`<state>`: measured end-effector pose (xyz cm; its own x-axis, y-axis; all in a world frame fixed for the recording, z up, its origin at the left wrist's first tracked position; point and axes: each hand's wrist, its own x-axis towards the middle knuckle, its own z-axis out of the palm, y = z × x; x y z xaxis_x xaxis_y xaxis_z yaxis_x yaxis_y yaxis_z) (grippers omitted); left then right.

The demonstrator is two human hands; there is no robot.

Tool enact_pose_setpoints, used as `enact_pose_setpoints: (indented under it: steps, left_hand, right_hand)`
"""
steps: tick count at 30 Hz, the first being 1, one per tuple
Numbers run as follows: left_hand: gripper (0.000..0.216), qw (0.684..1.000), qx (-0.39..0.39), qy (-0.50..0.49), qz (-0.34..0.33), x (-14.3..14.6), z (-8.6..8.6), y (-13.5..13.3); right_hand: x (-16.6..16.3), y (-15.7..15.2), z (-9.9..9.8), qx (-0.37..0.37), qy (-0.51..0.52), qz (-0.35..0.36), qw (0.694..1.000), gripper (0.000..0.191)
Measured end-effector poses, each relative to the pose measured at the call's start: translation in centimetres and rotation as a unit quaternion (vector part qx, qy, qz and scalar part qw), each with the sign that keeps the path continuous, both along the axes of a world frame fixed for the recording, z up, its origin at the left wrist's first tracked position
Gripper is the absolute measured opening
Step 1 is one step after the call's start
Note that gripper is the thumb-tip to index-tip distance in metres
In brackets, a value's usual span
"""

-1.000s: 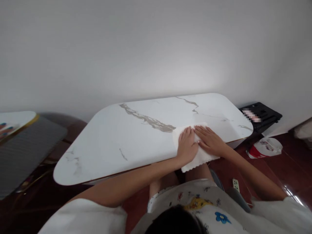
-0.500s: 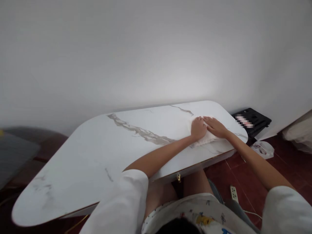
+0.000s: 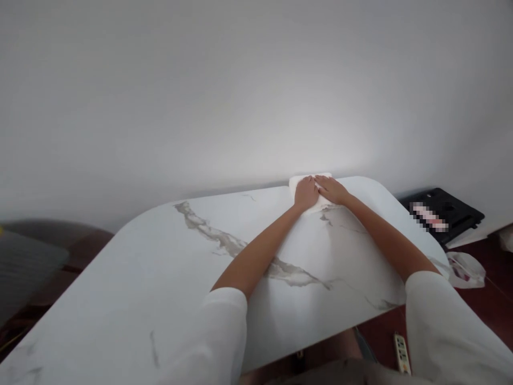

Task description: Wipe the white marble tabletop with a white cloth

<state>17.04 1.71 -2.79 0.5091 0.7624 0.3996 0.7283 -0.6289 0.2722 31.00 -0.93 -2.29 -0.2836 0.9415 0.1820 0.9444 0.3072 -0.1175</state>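
Observation:
A white cloth (image 3: 297,184) lies on the white marble-patterned tabletop (image 3: 140,256), at its far edge by the wall. My left hand (image 3: 306,192) presses down on the cloth with its fingers curled over it. Beside it my right hand (image 3: 332,190) rests on the same cloth, fingers stretched out and lying flat. The two hands touch at the fingers. Part of the cloth is hidden under them.
A pale wall (image 3: 256,96) rises directly behind the table. A black case (image 3: 452,211) stands beyond the right end, with a clear plastic bag (image 3: 467,270) below it. A power strip (image 3: 401,353) lies on the red floor. A grey seat (image 3: 32,267) is at left.
Both hands have pushed the cloth away from me, from near the table's right front part to its far edge. My arms are stretched further and my body leans forward over the table.

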Motion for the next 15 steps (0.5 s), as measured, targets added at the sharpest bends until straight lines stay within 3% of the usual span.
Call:
enact_pose_setpoints:
  steps: [7, 15]
  left_hand:
    - [0.032, 1.000, -0.008, 0.022, -0.007, 3.4, 0.5, 1.1]
    - [0.042, 0.999, -0.014, 0.008, -0.033, 6.1, 0.5, -3.5]
  right_hand:
    - [3.1, 1.4, 0.0, 0.008, -0.008, -0.025, 1.000, 0.055]
    - [6.3, -3.3, -0.7, 0.013, -0.014, -0.045, 0.999, 0.057]
